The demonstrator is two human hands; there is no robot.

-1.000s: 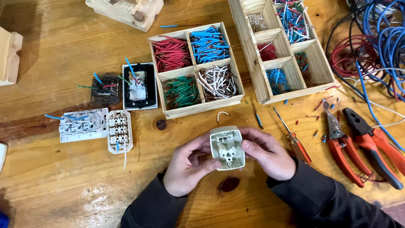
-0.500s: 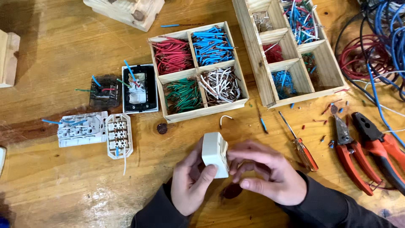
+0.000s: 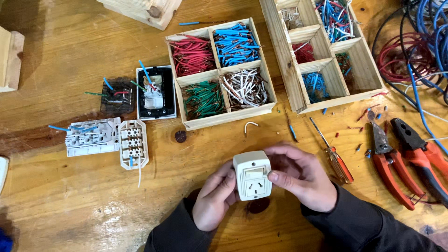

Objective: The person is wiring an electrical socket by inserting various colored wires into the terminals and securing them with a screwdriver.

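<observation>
Both my hands hold a small white wall socket unit [image 3: 252,175] just above the wooden workbench [image 3: 60,56]. Its front faces up, with a rocker switch above three angled slots. My left hand [image 3: 215,196] grips its left side and lower edge. My right hand [image 3: 301,176] wraps the right side, thumb lying on the face. A short bent white wire [image 3: 250,125] lies on the bench just beyond the unit.
A four-part wooden box [image 3: 223,115] holds red, blue, green and white wire pieces; a longer divided tray [image 3: 285,65] stands to its right. Several opened socket modules [image 3: 106,136] lie at left. An orange-handled screwdriver [image 3: 333,156], red pliers [image 3: 401,158] and cable coils [image 3: 410,51] lie at right.
The white unit has been turned over: a second ago its back faced up, then it stood on edge, and now its front with the slots faces up. My hands stayed in place.
</observation>
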